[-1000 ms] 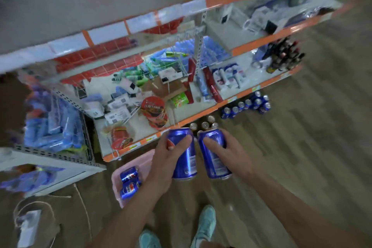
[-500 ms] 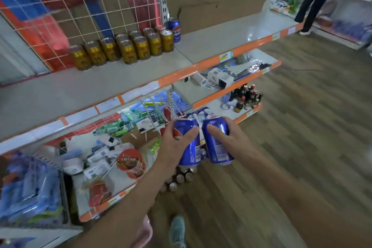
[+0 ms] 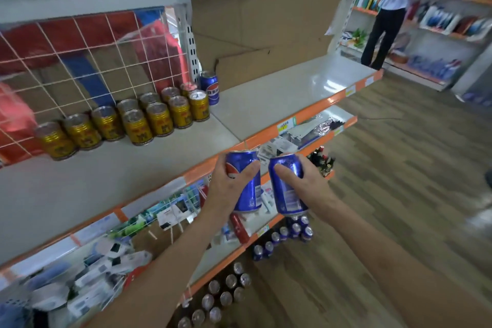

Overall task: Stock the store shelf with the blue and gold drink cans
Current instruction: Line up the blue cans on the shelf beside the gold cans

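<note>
Glossy blue metal with bright streaks of glare on the left blue can (image 3: 251, 194) and the right blue can (image 3: 286, 194). Shiny gold metal on the gold cans (image 3: 159, 120), with duller silver tops. Smooth, matt grey on the shelf (image 3: 279, 90), probably painted metal; glossy orange along its edge strip (image 3: 330, 101). Thin white-coated wire in the grid (image 3: 87, 61). Matt brown cardboard on the box (image 3: 266, 13). Wood-grain floor (image 3: 412, 194), low sheen.
</note>
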Motion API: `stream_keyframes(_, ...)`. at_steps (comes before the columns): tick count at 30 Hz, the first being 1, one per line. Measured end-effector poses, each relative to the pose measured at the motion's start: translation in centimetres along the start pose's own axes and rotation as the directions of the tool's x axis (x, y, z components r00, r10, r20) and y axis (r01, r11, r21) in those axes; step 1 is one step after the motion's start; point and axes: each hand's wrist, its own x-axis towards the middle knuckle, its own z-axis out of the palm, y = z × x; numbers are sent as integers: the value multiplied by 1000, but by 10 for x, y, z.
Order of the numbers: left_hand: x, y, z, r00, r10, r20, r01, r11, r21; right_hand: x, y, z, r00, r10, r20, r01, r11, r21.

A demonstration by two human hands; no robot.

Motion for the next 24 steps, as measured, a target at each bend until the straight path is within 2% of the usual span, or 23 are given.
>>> stream_keyframes(6,58,9,14,999,-5,-37,6,999,33,67,-2,-13,999,-27,21,27,1000,-12)
stream_keyframes(12,121,7,30,990,30,-135,-23,998,54,152,1,-40,996,-80,35,80,997,-5)
stream_keyframes(16,175,6,49,978,64,-198,-52,997,64,222,2,-61,981,-181,76,182,983,-2)
stream_keyframes(24,264,-11,88,889,72,-453,-38,996,85,348,12,-85,928,-190,320,166,981,99)
